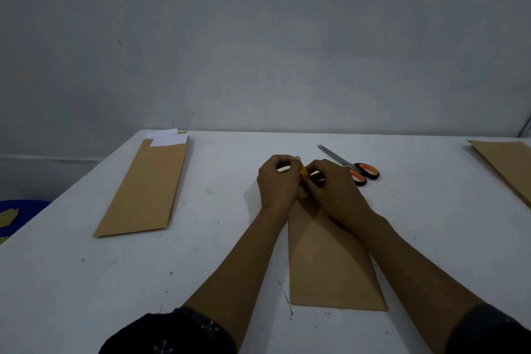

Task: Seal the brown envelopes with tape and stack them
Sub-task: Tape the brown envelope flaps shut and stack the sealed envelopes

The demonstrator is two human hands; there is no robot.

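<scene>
A long brown envelope (330,267) lies lengthwise on the white table (86,282) in front of me, its far end hidden under my hands. My left hand (277,181) and my right hand (330,190) meet over that far end, fingers curled, together pinching a small yellow tape roll (303,172), which is mostly hidden between them. A second brown envelope (146,190) lies at the left with white paper (168,139) sticking out of its far end. Part of another brown envelope (508,167) shows at the right edge.
Scissors with orange-and-black handles (356,171) lie just beyond my right hand. A blue object holding brown scraps (17,213) sits below the table's left edge. A grey wall runs behind the table's far edge.
</scene>
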